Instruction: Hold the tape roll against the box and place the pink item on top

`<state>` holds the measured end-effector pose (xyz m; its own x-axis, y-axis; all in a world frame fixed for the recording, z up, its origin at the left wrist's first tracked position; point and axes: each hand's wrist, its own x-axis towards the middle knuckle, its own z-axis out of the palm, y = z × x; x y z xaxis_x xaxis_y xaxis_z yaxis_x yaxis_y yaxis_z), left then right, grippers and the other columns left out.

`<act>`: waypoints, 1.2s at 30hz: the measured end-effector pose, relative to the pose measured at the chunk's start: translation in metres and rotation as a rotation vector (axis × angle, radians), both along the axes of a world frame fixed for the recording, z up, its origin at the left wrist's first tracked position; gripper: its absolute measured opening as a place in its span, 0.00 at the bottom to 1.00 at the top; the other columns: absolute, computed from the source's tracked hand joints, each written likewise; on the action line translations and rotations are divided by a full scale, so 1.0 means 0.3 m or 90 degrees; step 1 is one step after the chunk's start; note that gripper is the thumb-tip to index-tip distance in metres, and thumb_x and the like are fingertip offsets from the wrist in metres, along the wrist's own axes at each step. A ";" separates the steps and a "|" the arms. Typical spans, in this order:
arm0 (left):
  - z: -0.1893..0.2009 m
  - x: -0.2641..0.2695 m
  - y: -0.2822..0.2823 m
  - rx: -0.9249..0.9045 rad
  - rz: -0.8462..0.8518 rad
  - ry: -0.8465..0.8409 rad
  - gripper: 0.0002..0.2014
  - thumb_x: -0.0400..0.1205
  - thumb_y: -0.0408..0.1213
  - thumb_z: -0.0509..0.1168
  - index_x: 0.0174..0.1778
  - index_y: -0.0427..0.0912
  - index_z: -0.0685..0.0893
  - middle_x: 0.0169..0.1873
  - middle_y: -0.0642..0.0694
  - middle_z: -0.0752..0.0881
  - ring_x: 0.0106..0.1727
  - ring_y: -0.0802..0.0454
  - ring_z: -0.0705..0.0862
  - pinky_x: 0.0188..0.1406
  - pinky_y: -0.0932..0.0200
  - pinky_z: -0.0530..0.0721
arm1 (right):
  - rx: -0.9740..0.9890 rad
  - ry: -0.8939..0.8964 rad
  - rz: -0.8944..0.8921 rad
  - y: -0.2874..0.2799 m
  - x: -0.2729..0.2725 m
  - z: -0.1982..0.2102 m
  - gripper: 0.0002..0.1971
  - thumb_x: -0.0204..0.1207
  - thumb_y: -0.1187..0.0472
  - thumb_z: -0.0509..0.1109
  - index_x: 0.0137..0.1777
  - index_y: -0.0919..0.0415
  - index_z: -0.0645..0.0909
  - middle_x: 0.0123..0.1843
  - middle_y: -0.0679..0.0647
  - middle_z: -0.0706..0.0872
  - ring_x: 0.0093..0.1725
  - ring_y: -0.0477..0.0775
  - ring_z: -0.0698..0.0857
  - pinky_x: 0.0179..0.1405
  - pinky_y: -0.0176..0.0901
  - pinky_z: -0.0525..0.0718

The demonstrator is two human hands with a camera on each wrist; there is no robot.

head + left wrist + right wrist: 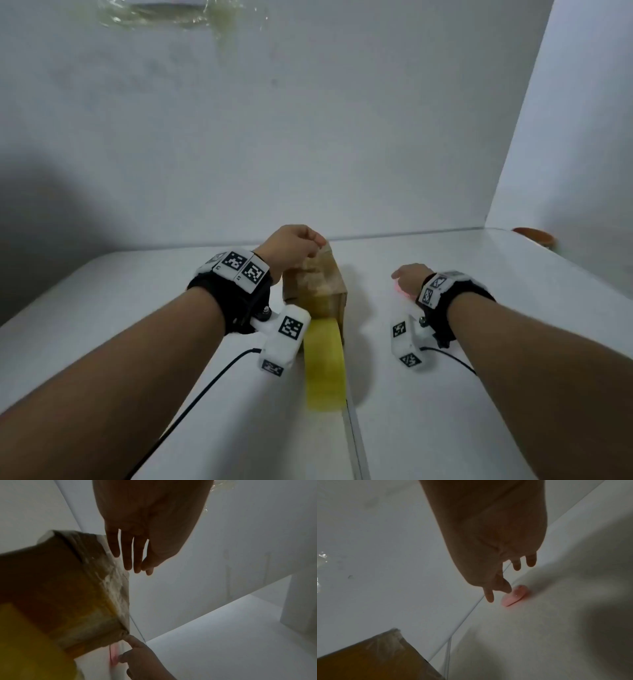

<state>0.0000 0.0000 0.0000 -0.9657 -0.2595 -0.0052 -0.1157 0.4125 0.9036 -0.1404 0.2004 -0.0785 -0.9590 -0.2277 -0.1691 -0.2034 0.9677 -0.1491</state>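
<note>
A brown cardboard box [317,284] wrapped in clear tape stands on the white table [137,325], and a yellow strip [323,363] runs down its near face onto the table. My left hand [308,245] is at the box's top far corner. In the left wrist view its fingers [127,561] hang straight and close together against the box's [68,588] taped edge, thumb beside them. My right hand [406,277] hovers right of the box over a small flat pink piece [515,596]. Its thumb and forefinger [505,586] point down just beside the piece, not gripping it.
White wall panels close off the back and the right side. A seam [352,438] between two table tops runs toward me from the box. An orange-brown round thing [534,236] sits at the far right corner. Crumpled clear tape [164,13] sticks high on the back wall. Black cables trail from both wrists.
</note>
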 end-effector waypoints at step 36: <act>-0.038 0.211 0.019 0.207 0.059 0.108 0.09 0.83 0.26 0.60 0.47 0.42 0.83 0.44 0.48 0.85 0.36 0.55 0.83 0.34 0.65 0.80 | -1.116 -0.412 -0.101 -0.032 0.289 0.130 0.23 0.83 0.80 0.56 0.76 0.89 0.58 0.79 0.75 0.67 0.73 0.66 0.80 0.38 0.41 0.92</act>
<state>0.0633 0.0056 -0.0115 -0.9322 -0.3574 0.0562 0.0234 0.0956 0.9951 -0.0538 0.1909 -0.0394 -0.8774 -0.4486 -0.1701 0.3469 -0.3483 -0.8708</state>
